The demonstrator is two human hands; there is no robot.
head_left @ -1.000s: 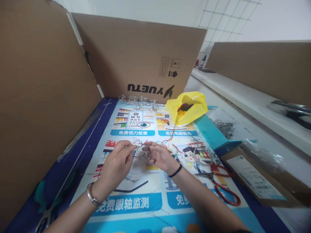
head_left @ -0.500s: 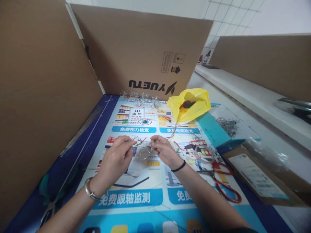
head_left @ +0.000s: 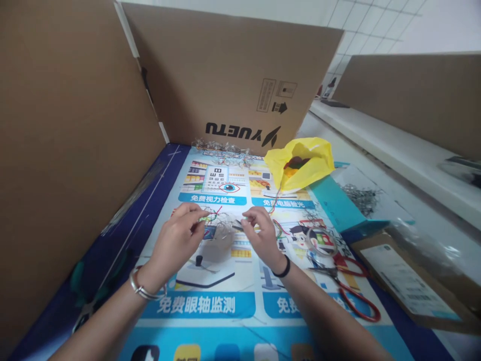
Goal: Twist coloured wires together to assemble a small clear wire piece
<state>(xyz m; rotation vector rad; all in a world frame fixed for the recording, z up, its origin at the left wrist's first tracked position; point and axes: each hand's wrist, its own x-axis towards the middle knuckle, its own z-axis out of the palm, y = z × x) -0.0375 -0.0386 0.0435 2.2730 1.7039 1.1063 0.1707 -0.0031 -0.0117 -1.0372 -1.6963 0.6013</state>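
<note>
Over the printed mat, a small tangle of thin silvery wire [head_left: 224, 225] with red and green thread hangs between my hands. My left hand [head_left: 176, 243] is closed in a pinch on its left side, where the coloured thread shows. On the right side, my right hand [head_left: 263, 238] has thumb and fingertips pinched together at the wire; the exact strand is too fine to make out. To the right of my right forearm lie red-handled scissors [head_left: 347, 281], blades pointing left, and a clear ring-shaped roll [head_left: 322, 241].
A yellow bag [head_left: 296, 168] holds coloured thread, a strand trailing out. Wire pieces [head_left: 225, 149] line the cardboard wall [head_left: 225, 75]. A turquoise box flap [head_left: 338, 200], a dark wire heap [head_left: 361, 198] and a labelled carton [head_left: 413, 281] sit at right; green-handled pliers [head_left: 88, 301] at left.
My right hand has shifted slightly right, and its fingers have moved off the rounded wire loop's edge. My left hand keeps its pinch. The whole view has shifted a little.
</note>
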